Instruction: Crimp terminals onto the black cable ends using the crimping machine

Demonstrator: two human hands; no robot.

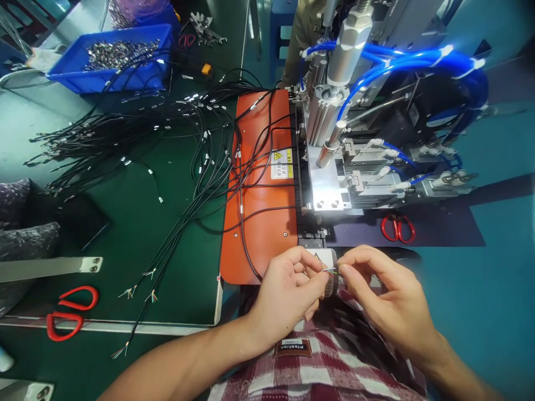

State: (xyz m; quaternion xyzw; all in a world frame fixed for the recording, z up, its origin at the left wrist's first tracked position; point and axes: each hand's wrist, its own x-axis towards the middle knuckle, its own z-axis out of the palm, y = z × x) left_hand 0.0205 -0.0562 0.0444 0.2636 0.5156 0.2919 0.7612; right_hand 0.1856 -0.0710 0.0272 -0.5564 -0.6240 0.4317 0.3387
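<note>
My left hand [292, 289] is closed on the end of a black cable [247, 250], which runs down across the orange plate and in under the hand. Thin coloured wires [330, 270] stick out from between its thumb and forefinger. Thumb and forefinger of my right hand [387, 295] pinch the tips of these wires, a short way to the right. Both hands are just in front of the machine's near corner, above a checked apron or shirt. More black cables [184, 217] with stripped, fanned-out wire ends lie to the left on the green mat.
The orange plate [263, 234] joins a metal machine [330, 189] with blue air hoses [401, 61]. Red-handled scissors [398, 228] lie right of it, another red-handled pair [71, 313] at left. A blue bin [79, 75] of small metal parts stands at the back left.
</note>
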